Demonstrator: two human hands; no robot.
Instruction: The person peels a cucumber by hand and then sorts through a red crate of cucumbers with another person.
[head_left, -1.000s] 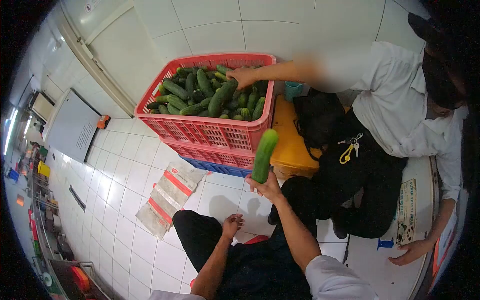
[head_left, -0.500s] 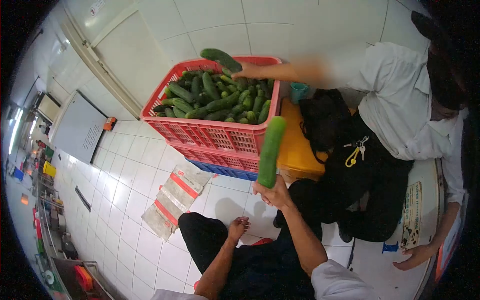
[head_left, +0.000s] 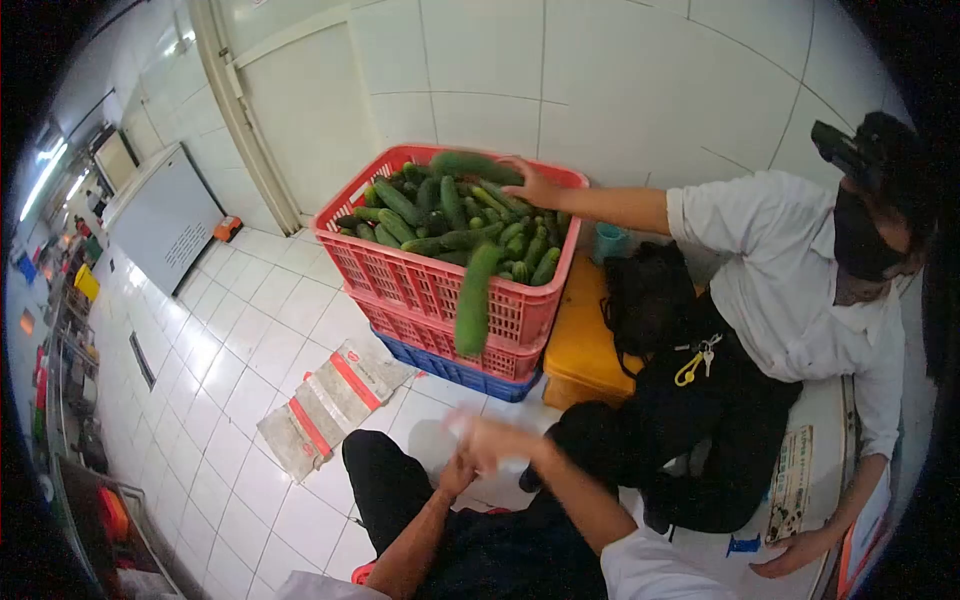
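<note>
White tiles cover the floor [head_left: 230, 430], spread over the left and lower middle of the frame. Against the wall, right of the frame, we see a co-worker [head_left: 780, 270] in a white top and dark trousers. Near the middle stands a red crate [head_left: 430, 282], heaped with cucumbers [head_left: 400, 205], in a stack whose bottom layer is a blue crate [head_left: 450, 368]. Just right of the stack we find a yellow box [head_left: 575, 320]; at lower left of it, a flattened sack [head_left: 335, 405] lies on the floor.

One long cucumber [head_left: 475, 300] has changed most: half a second ago the wearer's right hand [head_left: 497, 443] gripped it upright, and now we see it clear of any fingers, airborne in front of the crate. That hand, blurred, is empty of it and has moved down and left to the wearer's left hand [head_left: 460, 474] at lower middle. Overlap and blur keep us from telling how the left fingers stand.

Over the crate's back right, the co-worker's hand [head_left: 535, 188] reaches beside a dark cucumber [head_left: 475, 165]; earlier it held one aloft, and we cannot tell whether it touches this one.
</note>
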